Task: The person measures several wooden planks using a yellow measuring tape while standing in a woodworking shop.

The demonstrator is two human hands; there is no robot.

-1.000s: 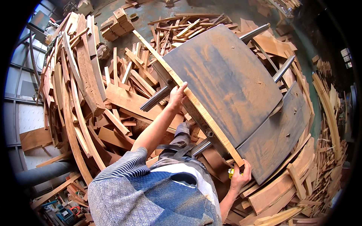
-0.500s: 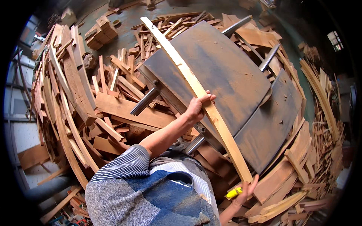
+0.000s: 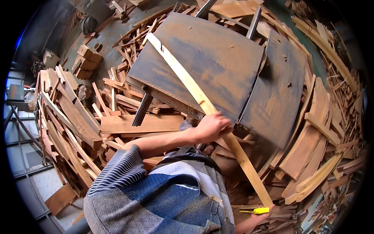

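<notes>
A long pale wooden strip (image 3: 196, 91) slants across a dusty grey metal machine table (image 3: 218, 46), its far end over the table and its near end past the front edge. My left hand (image 3: 214, 126) is closed round the strip near that edge, slightly blurred. My right hand (image 3: 260, 219), low in the picture, is at the strip's near end. A bright yellow pen-like thing (image 3: 260, 210) with a thin tip is held in it. Most of the right hand's fingers are hidden or too small to make out.
A second metal table section (image 3: 278, 85) adjoins on the right, with a gap between. Metal bars (image 3: 143, 109) stick out from the table. Wood offcuts (image 3: 70, 117) heap up on the left, and curved planks (image 3: 307, 144) lie on the right. Stacked blocks (image 3: 87, 60) stand far left.
The strip has come back toward me, its far end now over the table. Both hands have moved nearer to me, the right one down and right. My view has also shifted.
</notes>
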